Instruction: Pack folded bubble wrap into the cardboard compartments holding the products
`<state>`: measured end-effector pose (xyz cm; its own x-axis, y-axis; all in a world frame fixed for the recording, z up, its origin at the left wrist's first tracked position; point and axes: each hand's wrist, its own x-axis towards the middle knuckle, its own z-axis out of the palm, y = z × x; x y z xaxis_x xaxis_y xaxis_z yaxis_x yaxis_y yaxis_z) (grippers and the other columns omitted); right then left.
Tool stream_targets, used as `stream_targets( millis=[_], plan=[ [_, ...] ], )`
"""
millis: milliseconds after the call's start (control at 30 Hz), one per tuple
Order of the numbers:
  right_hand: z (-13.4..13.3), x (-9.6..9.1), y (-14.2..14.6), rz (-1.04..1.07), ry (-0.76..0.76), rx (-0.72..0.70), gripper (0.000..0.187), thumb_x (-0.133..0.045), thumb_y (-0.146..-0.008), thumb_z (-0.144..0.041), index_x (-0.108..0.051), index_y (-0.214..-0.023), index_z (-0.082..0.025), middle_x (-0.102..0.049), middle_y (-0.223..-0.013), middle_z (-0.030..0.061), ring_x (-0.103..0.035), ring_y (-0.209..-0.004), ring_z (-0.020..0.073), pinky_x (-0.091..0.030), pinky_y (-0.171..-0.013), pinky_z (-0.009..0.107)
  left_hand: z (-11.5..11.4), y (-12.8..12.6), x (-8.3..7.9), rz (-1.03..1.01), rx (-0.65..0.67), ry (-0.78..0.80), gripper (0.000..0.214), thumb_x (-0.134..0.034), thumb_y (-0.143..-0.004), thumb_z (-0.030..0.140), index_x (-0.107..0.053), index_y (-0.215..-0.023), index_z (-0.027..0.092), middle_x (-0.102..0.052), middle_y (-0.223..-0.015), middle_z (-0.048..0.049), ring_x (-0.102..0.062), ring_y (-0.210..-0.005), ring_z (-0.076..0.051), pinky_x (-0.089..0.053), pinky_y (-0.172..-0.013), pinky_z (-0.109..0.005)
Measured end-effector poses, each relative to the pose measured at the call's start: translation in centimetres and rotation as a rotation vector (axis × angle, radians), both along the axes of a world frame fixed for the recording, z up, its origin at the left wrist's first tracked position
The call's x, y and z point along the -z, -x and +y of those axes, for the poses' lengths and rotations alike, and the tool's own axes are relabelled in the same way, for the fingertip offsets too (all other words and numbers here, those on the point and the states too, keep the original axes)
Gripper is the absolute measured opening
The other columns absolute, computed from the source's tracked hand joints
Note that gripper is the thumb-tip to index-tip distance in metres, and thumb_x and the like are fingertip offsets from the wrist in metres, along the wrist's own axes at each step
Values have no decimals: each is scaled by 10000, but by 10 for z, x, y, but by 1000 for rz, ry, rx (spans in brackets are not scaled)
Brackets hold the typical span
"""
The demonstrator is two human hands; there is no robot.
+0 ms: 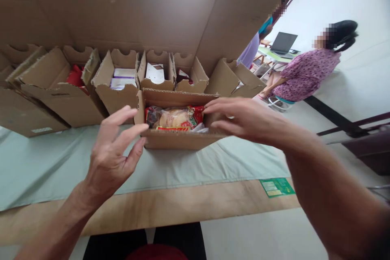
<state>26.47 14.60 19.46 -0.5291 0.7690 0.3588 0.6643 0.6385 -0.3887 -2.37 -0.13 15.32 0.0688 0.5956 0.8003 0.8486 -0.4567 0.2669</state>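
At the middle of the head view, I see an open cardboard box (176, 142) on a pale green cloth (219, 164), with red-and-clear food packets (175, 118) lying inside it. On my feed the left hand (112, 150) is empty, thumb and fingers curved well apart, index fingertip close to the box's left end. I have the right hand (243, 118) over the box's right end, fingers loosely parted beside the packets; I cannot tell whether they touch. Behind the box I get a row of cardboard bins (71, 103) before a tall cardboard panel (146, 8). To the right, a person in patterned pink (307, 73) sits near a laptop (283, 44).
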Motion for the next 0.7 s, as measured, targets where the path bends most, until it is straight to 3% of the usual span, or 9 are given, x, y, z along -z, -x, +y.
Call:
stream_targets(
  millis=[100,233,333,433,500,567,700],
  plan=[
    [-17,13,-32,104,44,72,404,-755,-884,-496,-712,-1192,-238,-744,-1129,104,-683,-1040,271,-530,-800,372,-1,5,20,-209,-93,55,606,-731,-902,216,-527,-1470,266,-512,-1555,-130,-518,-1429,-320,-461,-1179,-535],
    [-37,32,-64,268,153,153,543,-740,-877,-534,-642,-1319,-234,-702,-1282,132,-685,-1094,282,-560,-796,390,16,8,53,-606,-20,374,766,-736,-896,391,-395,-1568,256,-491,-1566,-161,-541,-1407,-335,-520,-1114,-546],
    [-35,52,-53,409,291,136,637,-754,-839,-544,-589,-1357,-214,-654,-1380,154,-663,-1178,295,-569,-833,400,37,-4,64,-786,127,523,711,-709,-891,443,-446,-1509,207,-556,-1507,-171,-556,-1388,-318,-506,-1126,-534],
    [-37,70,-24,569,373,105,597,-711,-832,-567,-597,-1276,-186,-696,-1294,146,-673,-1123,288,-569,-839,394,40,-22,64,-855,175,517,537,-645,-918,447,-546,-1370,175,-651,-1387,-151,-624,-1286,-273,-541,-1076,-465],
    [-52,77,-11,616,350,139,485,-659,-859,-545,-626,-1176,-180,-737,-1135,116,-683,-976,264,-565,-794,383,23,-32,63,-856,109,503,438,-605,-946,438,-583,-1297,177,-701,-1293,-123,-673,-1184,-242,-572,-1010,-408],
    [-78,77,-7,588,288,177,353,-634,-892,-486,-648,-1084,-190,-737,-1005,80,-661,-861,239,-551,-758,371,-8,-34,64,-843,39,514,374,-586,-970,444,-608,-1242,188,-728,-1216,-95,-702,-1105,-224,-592,-931,-354],
    [-125,57,1,501,182,132,190,-623,-943,-384,-661,-1036,-223,-715,-921,46,-637,-791,218,-539,-729,350,-73,-13,53,-803,-97,527,345,-641,-958,496,-662,-1175,229,-753,-1103,-35,-715,-1022,-222,-597,-879,-326]
  ],
)
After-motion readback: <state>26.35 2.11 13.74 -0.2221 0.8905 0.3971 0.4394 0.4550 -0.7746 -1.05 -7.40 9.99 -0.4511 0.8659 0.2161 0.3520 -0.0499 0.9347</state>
